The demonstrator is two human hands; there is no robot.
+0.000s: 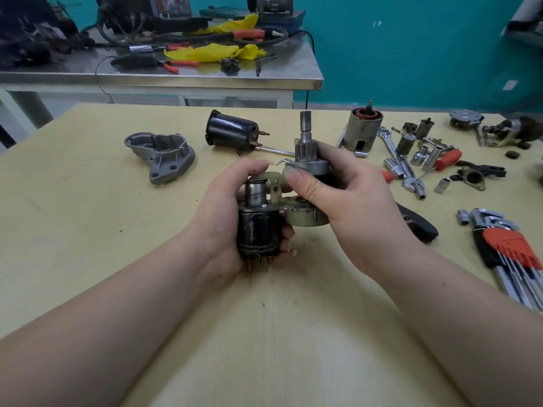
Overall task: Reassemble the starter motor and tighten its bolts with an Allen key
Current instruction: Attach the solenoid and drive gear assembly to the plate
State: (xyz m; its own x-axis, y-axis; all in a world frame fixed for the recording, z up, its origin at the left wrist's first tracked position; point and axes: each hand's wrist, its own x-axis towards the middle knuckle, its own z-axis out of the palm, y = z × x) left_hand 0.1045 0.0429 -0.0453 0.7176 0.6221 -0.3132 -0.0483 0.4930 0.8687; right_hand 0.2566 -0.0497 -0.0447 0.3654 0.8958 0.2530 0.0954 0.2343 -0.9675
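Hands hold a starter motor subassembly above a wooden table (88, 230): left hand (223, 212) grips the black solenoid (258, 227), right hand (346, 195) pinches the pinion drive (307, 154).

No lettering, label or number can be read anywhere.

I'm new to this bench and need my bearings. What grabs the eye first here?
At the middle, the left hand grips a black cylinder while the right hand holds the geared shaft standing above it. A grey metal housing lies to the left on the table, and the red-holdered Allen keys lie at the right edge.
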